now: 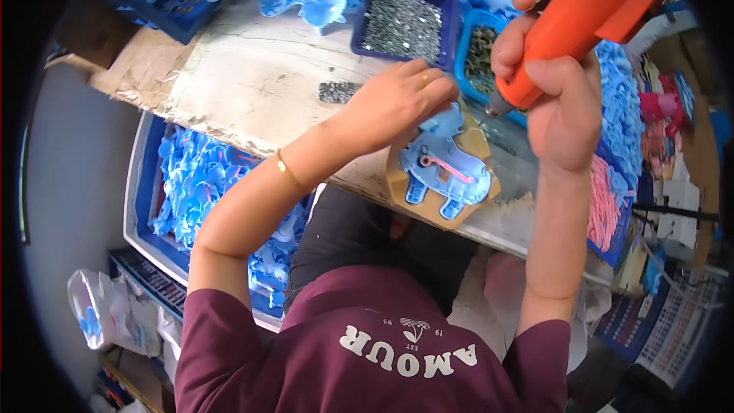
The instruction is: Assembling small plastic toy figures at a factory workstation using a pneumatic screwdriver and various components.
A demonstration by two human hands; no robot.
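Observation:
My right hand (558, 99) is wrapped round an orange electric screwdriver (585, 11), its tip pointing down and to the left. Below and left of that tip, a light-blue plastic animal-shaped shell (466, 180) lies in a tan holding block (480, 141). A pink strip (451, 168) runs across the inside of the shell. My left hand (405, 99) is bent over the shell's far end, beside a rounded blue part (443, 120). Its fingers are closed together; whatever they pinch is hidden from view.
A dark-blue tray of small silver screws (401, 23) and a light-blue tray of darker small parts (482, 50) stand beyond my hands. A small screw pile (336, 92) lies on the worktable (252, 76). Blue pieces fill a crate (134, 206) at left; pink strips (600, 206) lie right.

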